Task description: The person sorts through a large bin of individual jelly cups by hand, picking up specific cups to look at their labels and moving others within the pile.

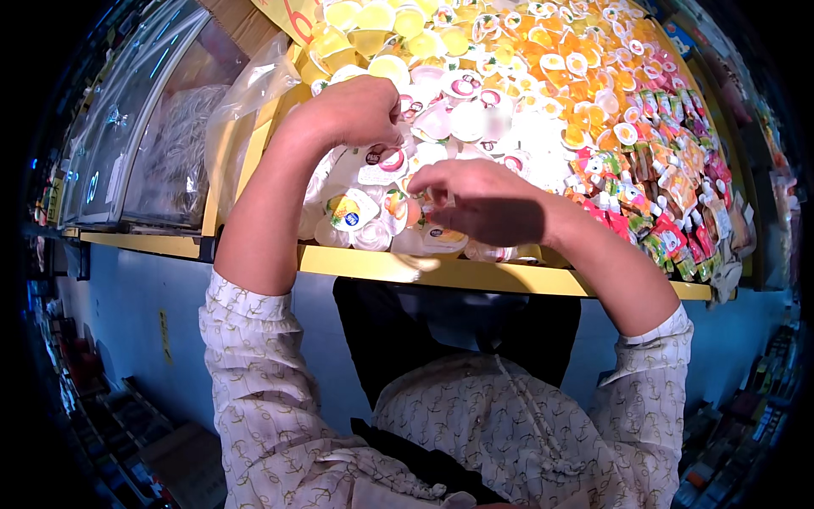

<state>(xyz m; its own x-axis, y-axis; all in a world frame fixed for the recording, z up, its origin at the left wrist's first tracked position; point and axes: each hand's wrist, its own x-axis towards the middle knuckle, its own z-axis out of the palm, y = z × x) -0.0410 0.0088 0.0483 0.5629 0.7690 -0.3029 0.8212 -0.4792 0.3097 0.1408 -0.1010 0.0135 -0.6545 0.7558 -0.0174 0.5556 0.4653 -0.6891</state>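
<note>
A bed of sealed jelly cups fills the display bin in front of me. My left hand [365,111] is bent over the pale cups at the left, fingers curled and turned away, so whatever they may hold is hidden. A lychee-pictured jelly cup [383,164] lies just below it. Lower and to the right, my right hand [480,197] hovers with its fingers apart, pointing left, and a dark shadow falls across it. Close to its fingertips is a peach-pictured cup [395,210]. A pineapple-pictured cup [351,210] sits farther left.
The yellow front edge [445,272] of the bin runs below my forearms. Yellow jelly cups [375,16] and orange ones [575,63] lie farther back. Spouted pouches [668,191] are heaped at right. A clear plastic bag [248,95] hangs over the left divider, beside a glass-topped case [140,121].
</note>
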